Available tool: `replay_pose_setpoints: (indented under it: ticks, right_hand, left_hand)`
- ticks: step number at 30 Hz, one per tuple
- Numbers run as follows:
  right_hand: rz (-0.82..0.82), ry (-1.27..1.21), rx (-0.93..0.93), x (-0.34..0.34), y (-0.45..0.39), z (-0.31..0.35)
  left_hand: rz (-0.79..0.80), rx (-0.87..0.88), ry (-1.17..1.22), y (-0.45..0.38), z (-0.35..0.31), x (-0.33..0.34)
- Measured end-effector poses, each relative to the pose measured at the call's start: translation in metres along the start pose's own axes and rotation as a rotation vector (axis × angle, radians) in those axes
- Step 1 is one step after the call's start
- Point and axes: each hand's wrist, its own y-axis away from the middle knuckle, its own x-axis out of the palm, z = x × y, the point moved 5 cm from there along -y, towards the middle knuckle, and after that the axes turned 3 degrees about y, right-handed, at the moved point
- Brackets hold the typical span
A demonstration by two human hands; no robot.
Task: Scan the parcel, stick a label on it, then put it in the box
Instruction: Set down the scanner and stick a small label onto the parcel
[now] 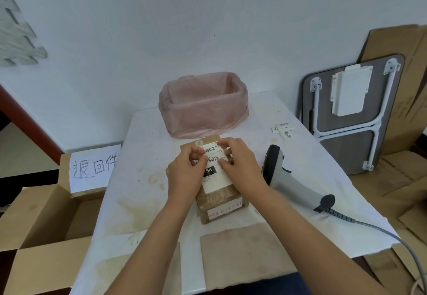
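A brown cardboard parcel (219, 204) with a white shipping sheet lies on the table (143, 179) in front of me. Over its far half I hold a small white handwritten label (213, 159) between both hands. My left hand (187, 172) pinches the label's left edge, and my right hand (240, 162) pinches its right edge. Whether the label touches the parcel I cannot tell. A grey and black barcode scanner (291, 179) lies on the table to the right of the parcel. An open cardboard box (46, 213) stands at the lower left, off the table.
A bin lined with a pink plastic bag (203, 105) stands at the table's far edge. Several spare labels (283, 130) lie at the far right. The scanner's cable (381, 230) trails off the right edge. A handwritten paper sign (94, 167) is fixed to the box flap. A folded table (351, 114) leans on the wall.
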Motion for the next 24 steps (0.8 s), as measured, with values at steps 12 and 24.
replay_pose_setpoints:
  ticks: [12,24]
  right_hand:
    - [-0.026,-0.013,0.097,-0.0023,0.0033,-0.0073]
    - [-0.015,0.005,0.132,0.0004,0.0059,-0.0107]
  left_hand:
    - [-0.015,0.011,-0.018,0.0027,-0.0018,-0.0005]
    - [-0.007,0.015,-0.04,0.0043,-0.0031,0.0006]
